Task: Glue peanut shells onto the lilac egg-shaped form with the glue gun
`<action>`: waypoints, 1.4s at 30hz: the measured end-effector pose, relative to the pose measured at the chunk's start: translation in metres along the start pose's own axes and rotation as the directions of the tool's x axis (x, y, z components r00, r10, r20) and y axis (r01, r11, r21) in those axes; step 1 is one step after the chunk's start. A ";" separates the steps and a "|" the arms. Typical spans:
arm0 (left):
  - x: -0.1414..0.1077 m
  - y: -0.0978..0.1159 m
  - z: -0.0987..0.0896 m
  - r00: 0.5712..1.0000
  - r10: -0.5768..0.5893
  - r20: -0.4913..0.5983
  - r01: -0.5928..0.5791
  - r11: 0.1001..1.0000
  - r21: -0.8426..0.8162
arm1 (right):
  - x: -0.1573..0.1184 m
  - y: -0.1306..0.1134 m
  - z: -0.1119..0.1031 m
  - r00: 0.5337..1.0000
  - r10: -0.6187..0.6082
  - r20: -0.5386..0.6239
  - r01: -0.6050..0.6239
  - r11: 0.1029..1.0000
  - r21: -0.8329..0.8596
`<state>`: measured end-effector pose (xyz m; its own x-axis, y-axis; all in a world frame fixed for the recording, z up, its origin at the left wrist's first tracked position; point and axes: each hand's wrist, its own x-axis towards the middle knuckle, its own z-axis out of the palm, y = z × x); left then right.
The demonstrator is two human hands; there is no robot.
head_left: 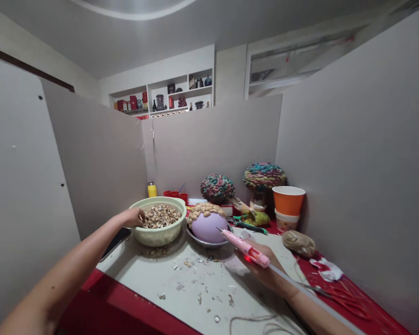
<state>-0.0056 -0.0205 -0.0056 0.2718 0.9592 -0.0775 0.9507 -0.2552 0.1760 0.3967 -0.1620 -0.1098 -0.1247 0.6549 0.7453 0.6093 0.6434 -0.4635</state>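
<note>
While a pink tool (247,249) was gripped by the right hand (265,273), near a purple ball (208,228) seated in a metal bowl (209,245), the left hand (134,217) was held inside a basket (158,238), its grip hidden.

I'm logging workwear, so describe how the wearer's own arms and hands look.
The left forearm and right forearm show bare, without sleeves; a small spot marks the left one. The left hand and right hand are ungloved, with no watch visible.
</note>
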 end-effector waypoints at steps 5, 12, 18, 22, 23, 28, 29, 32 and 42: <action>0.003 0.004 0.003 1.000 -0.003 0.018 0.003 1.000 -0.017 | -0.003 0.011 0.002 0.997 -0.064 0.045 0.064 0.998 -0.010; 0.012 0.002 0.007 1.000 0.017 -0.021 -0.020 0.993 -0.114 | -0.007 0.025 0.002 0.999 -0.034 0.002 0.034 0.999 -0.026; 0.022 0.000 0.012 0.993 0.034 -0.110 -0.053 0.983 -0.178 | -0.009 0.026 0.005 0.999 -0.034 -0.003 0.034 0.999 -0.021; 0.027 0.001 0.018 0.976 0.033 -0.218 -0.077 0.977 -0.199 | -0.007 0.023 0.006 0.999 -0.046 0.014 0.046 0.998 -0.032; 0.028 0.002 0.019 0.971 0.031 -0.238 -0.080 0.976 -0.200 | -0.007 0.022 0.006 0.999 -0.046 0.017 0.047 0.998 -0.032; 0.029 0.005 0.021 0.958 0.027 -0.286 -0.085 0.978 -0.191 | -0.006 0.021 0.006 1.000 -0.026 0.016 0.026 1.000 -0.015; 0.029 0.005 0.022 0.956 0.026 -0.291 -0.083 0.979 -0.187 | -0.006 0.022 0.006 1.000 -0.017 0.011 0.018 1.000 -0.011; 0.027 0.005 0.021 0.957 0.024 -0.290 -0.076 0.982 -0.170 | -0.007 0.023 0.004 1.000 0.024 -0.019 -0.024 1.000 0.001; 0.039 0.019 0.016 0.968 0.240 -0.071 -0.247 0.963 -0.107 | -0.004 0.027 -0.001 0.987 0.132 -0.094 -0.128 0.991 0.048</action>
<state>0.0254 0.0105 -0.0207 0.4808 0.8761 0.0366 0.8327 -0.4693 0.2940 0.4147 -0.1479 -0.1247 0.0307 0.6941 0.7192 0.5817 0.5727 -0.5776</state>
